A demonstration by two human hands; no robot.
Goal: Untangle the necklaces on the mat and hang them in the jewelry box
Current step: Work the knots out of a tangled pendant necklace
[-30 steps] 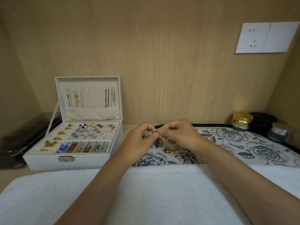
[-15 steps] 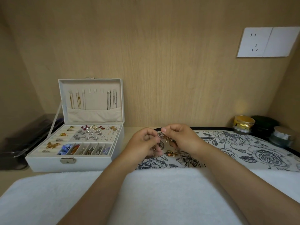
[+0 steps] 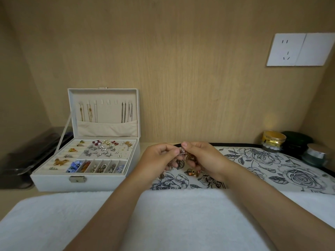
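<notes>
A tangle of thin necklace chains (image 3: 183, 152) hangs between my two hands above the floral mat (image 3: 282, 167). My left hand (image 3: 159, 156) pinches the chains from the left, and my right hand (image 3: 203, 156) pinches them from the right, fingertips nearly touching. A small gold and orange pendant (image 3: 192, 172) lies on the mat under my hands. The white jewelry box (image 3: 59, 182) stands open at the left. Several gold and dark chains (image 3: 126, 112) hang from hooks in its lid, with bare hooks in the middle.
A white towel (image 3: 54, 218) covers the near edge. Black cases (image 3: 27, 156) lie left of the box. A gold jar (image 3: 273, 141), a dark jar (image 3: 295, 142) and a silver-lidded jar (image 3: 317, 154) stand at the back right. A wall socket (image 3: 299, 49) sits above them.
My hands have lifted the tangle slightly and shifted their pinch on it. The view tilted a little, so everything sits lower in the frame.
</notes>
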